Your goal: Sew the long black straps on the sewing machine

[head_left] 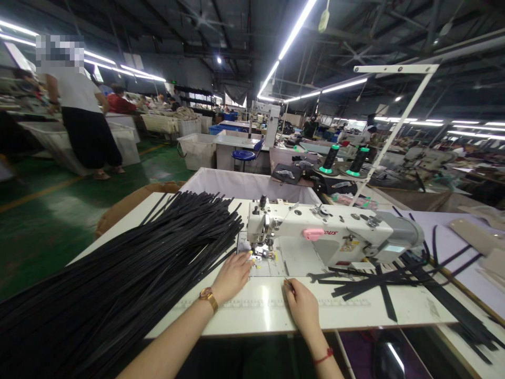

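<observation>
- Fingers of left hand [232,276] stretched out, low, tips just beside metal presser foot [261,250].
- Right hand [303,306]: fingers curled together, clamped on small dark tool [291,286], shape mostly hidden.
- Sewing machine [294,226]: glossy white casing, on bench [268,316] beyond both hands.
- Bench smooth, pale; ruler marks [339,302] near front edge.
- Black strips [158,252]: long, flat, narrow; heaped left of machine.

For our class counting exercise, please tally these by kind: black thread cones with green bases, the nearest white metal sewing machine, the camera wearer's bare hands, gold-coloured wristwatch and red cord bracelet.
Black thread cones: 2
Sewing machine: 1
Hands, left hand and right hand: 2
Wristwatch: 1
Bracelet: 1
Total: 7
</observation>
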Motion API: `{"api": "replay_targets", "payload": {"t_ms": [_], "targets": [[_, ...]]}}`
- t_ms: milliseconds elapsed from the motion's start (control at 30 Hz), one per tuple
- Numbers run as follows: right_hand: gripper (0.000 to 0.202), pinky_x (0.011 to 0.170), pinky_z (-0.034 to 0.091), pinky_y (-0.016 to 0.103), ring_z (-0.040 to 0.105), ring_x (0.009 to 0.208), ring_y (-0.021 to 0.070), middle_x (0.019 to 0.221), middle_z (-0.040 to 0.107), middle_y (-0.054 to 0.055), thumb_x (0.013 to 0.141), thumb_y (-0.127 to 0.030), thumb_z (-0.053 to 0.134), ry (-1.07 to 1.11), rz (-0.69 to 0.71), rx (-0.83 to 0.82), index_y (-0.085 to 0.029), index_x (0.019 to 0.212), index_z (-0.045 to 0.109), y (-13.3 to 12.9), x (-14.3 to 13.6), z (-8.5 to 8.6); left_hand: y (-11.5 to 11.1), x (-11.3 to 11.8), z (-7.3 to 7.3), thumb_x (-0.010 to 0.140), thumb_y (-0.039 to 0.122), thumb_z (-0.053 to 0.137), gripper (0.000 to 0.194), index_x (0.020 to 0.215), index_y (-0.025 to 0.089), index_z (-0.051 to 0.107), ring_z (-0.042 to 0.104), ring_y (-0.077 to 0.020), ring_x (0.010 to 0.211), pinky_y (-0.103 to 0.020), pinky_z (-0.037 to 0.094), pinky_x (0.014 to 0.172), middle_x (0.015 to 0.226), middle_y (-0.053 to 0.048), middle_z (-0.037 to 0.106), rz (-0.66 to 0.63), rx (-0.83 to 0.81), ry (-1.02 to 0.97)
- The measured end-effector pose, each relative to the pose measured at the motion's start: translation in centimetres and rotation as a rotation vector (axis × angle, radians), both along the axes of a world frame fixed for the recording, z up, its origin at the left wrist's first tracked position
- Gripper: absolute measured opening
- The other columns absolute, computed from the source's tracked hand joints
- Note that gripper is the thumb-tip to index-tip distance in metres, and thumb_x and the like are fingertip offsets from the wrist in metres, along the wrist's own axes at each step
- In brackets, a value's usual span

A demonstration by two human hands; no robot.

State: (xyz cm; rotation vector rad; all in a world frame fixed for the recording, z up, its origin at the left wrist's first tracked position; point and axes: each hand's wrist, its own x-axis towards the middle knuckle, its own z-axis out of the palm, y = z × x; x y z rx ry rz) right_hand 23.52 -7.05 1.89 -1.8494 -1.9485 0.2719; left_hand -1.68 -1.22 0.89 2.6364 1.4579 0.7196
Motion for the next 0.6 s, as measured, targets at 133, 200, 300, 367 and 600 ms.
{"api": "replay_targets", "payload": {"t_ms": [133, 200, 300, 367, 600], "targets": [[0.026, 0.066, 0.039, 0.029, 0.065, 0.078, 0.0211, 0.088, 0.073, 0.003, 0.095, -0.033, 0.037, 0.003, -0.003, -0.017, -0.024, 0.093, 0.062, -0.1, 0.1, 0.1, -0.1, 0.0, 0.1, 0.090, 0.013, 0.048, 0.038, 0.125, 0.023, 0.059, 0.047, -0.0255, 0.128, -0.049, 0.037, 0.110, 0.137, -0.007, 0.056, -0.001, 0.007, 0.001], [0.026, 0.067, 0.040, 0.029, 0.065, 0.080, 0.0216, 0.090, 0.073, 0.003, 0.094, -0.032, 0.038, 0.013, -0.003, -0.021, -0.024, 0.094, 0.062, -0.2, 0.1, 0.2, -0.2, 0.0, 0.2, 0.090, 0.013, 0.048, 0.038, 0.125, 0.023, 0.059, 0.047, -0.0255, 0.128, -0.049, 0.037, 0.110, 0.137, -0.007, 0.055, -0.001, 0.009, 0.004], [0.026, 0.067, 0.040, 0.030, 0.065, 0.080, 0.0225, 0.089, 0.073, 0.004, 0.094, -0.032, 0.038, 0.024, -0.002, -0.022, -0.024, 0.094, 0.063, -0.1, 0.1, 0.2, -0.3, 0.0, 0.2, 0.090, 0.014, 0.047, 0.038, 0.126, 0.022, 0.058, 0.047, -0.0255, 0.129, -0.050, 0.038, 0.110, 0.138, -0.007, 0.055, 0.006, 0.009, 0.008], [0.026, 0.068, 0.040, 0.030, 0.064, 0.080, 0.0226, 0.089, 0.072, 0.004, 0.094, -0.033, 0.039, 0.055, 0.005, -0.017, -0.023, 0.093, 0.063, -0.1, 0.0, 0.0, -0.3, -0.1, 0.1, 0.091, 0.015, 0.046, 0.038, 0.126, 0.023, 0.059, 0.047, -0.0254, 0.128, -0.050, 0.038, 0.110, 0.137, -0.007, 0.055, 0.007, 0.015, 0.008], [0.030, 0.074, 0.045, 0.027, 0.062, 0.079, 0.0177, 0.085, 0.069, 0.005, 0.097, -0.032, 0.037, 0.249, -0.066, 0.114, -0.020, 0.090, 0.063, -2.0, 3.2, 0.2, 0.2, -0.6, -2.2, 0.094, 0.023, 0.044, 0.035, 0.124, 0.022, 0.061, 0.052, -0.0261, 0.125, -0.047, 0.043, 0.108, 0.137, -0.007, 0.056, 0.015, 0.093, -0.014]]}}
